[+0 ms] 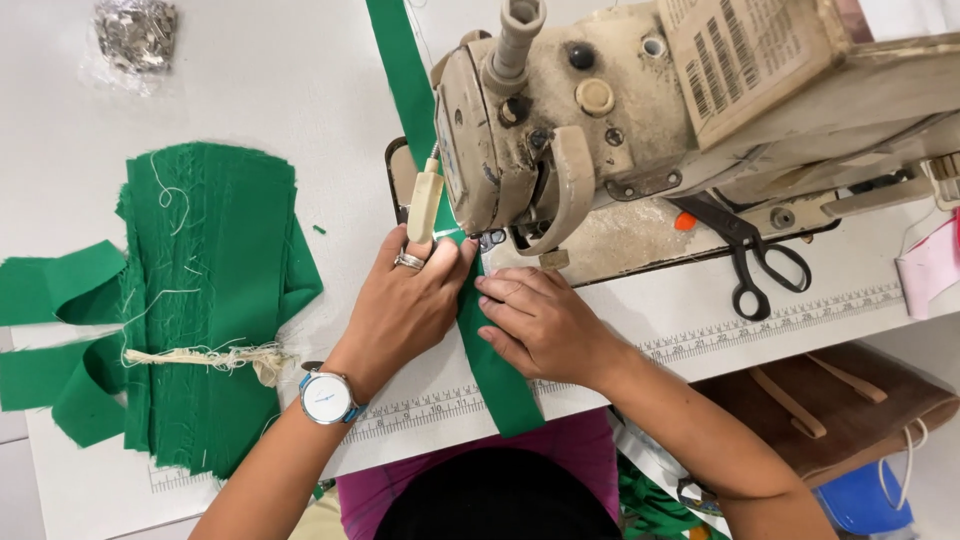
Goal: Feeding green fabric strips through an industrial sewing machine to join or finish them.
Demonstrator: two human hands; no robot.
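A long green fabric strip [497, 372] runs from the table's front edge, under the presser foot [489, 239] of a worn beige sewing machine [560, 130], and on toward the back. My left hand [405, 305], with a ring and a wristwatch, lies flat on the strip's left side, fingertips close to the presser foot. My right hand [535, 320] presses the strip's right edge with spread fingers just in front of the machine. Both hands hold the fabric down on the white table [250, 90].
A tied bundle of green fabric pieces [200, 300] lies at the left. Black scissors [750, 255] rest on the machine bed at the right. A clear bag of small metal parts [135, 35] sits far left. A brown bag [830, 410] is below the table edge.
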